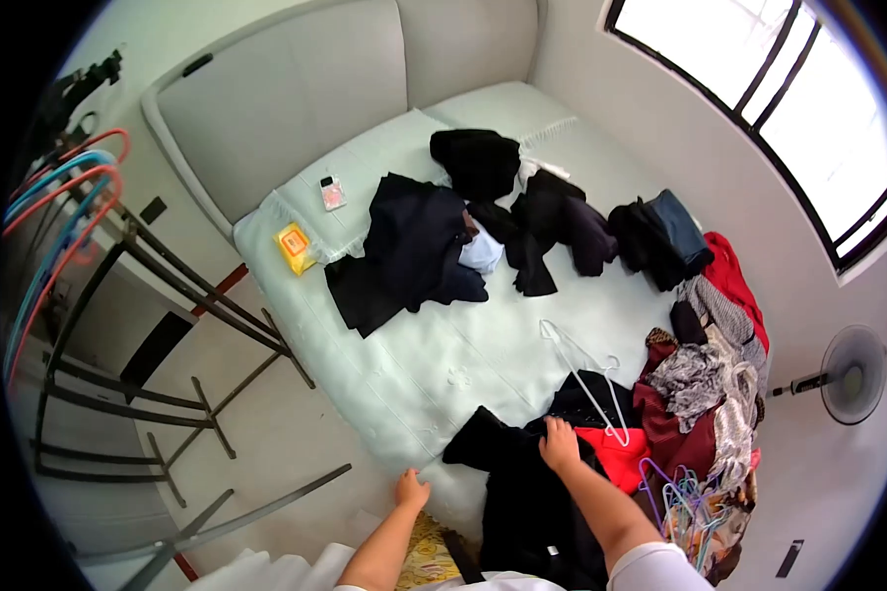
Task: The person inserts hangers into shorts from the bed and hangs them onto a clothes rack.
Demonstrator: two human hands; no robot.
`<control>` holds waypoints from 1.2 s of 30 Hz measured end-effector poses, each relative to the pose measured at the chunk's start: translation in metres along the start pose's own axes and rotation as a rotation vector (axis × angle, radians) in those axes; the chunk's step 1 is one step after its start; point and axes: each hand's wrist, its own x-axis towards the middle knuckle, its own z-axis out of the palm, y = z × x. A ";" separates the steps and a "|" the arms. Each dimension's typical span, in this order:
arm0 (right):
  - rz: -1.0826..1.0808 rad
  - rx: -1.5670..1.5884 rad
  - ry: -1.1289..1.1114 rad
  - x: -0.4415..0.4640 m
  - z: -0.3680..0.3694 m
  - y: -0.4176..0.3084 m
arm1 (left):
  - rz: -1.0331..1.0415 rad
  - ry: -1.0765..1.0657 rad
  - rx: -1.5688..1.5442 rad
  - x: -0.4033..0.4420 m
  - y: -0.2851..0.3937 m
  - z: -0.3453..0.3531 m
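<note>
The head view shows us a pale bed, a window beyond its right side; a yellow pack atop has an unreadable label; at the bed's near edge our right hand touches a black garment, left hand curled alongside; either grip's closure we cannot tell.

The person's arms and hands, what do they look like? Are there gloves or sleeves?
The left hand and right hand are bare human hands, with no gloves. No watch or bracelet shows. The right arm has a short, loose, white cloth sleeve that leaves the forearm uncovered.
</note>
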 end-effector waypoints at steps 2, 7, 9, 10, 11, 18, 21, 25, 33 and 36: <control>-0.005 -0.070 -0.021 0.039 0.014 -0.007 | 0.013 -0.036 0.020 0.014 -0.006 0.004; -0.044 -0.100 -0.067 0.112 0.059 -0.036 | 0.117 0.046 0.143 0.057 -0.010 -0.005; -0.078 -0.118 -0.128 0.142 0.064 -0.058 | 0.141 0.072 0.230 0.075 -0.004 -0.018; -0.071 -0.116 -0.139 0.156 0.070 -0.068 | 0.173 0.117 0.304 0.084 -0.004 -0.019; -0.156 -0.152 -0.101 0.172 0.077 -0.077 | 0.173 0.113 0.307 0.095 -0.009 -0.016; -0.528 -0.435 0.079 0.300 0.102 -0.154 | 0.073 -0.036 0.508 0.141 -0.013 0.011; -0.451 -0.490 0.118 0.341 0.118 -0.184 | 0.021 -0.050 0.511 0.146 -0.010 0.017; -0.395 -0.585 0.047 0.371 0.145 -0.198 | 0.013 -0.046 0.505 0.154 -0.007 0.021; -0.245 -0.411 -0.230 0.295 0.222 -0.137 | 0.084 -0.004 0.538 0.153 -0.010 0.019; 0.069 0.392 -0.257 0.167 0.175 -0.144 | 0.197 -0.050 0.374 0.144 -0.001 -0.009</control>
